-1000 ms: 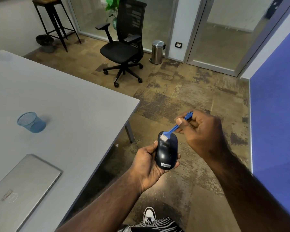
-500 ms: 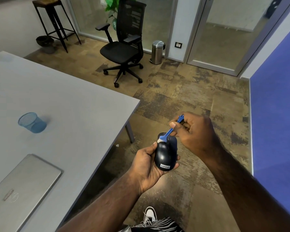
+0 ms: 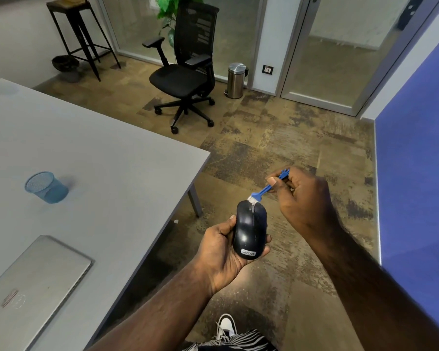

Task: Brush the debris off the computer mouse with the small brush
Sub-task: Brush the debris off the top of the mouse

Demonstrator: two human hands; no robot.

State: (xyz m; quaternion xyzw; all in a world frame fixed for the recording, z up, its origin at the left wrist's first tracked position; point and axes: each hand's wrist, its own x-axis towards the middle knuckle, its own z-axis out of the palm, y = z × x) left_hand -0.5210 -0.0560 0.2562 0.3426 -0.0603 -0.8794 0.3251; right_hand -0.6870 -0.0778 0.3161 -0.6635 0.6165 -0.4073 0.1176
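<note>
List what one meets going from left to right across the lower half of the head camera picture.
Laptop → blue mesh cup → left hand → mouse → right hand with the small brush → blue wall panel.

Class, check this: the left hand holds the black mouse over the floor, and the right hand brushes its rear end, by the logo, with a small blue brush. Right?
Not quite. The head view shows the brush bristles at the front of the mouse, by the scroll wheel, not the logo end. Left hand and right hand are as stated.
</note>
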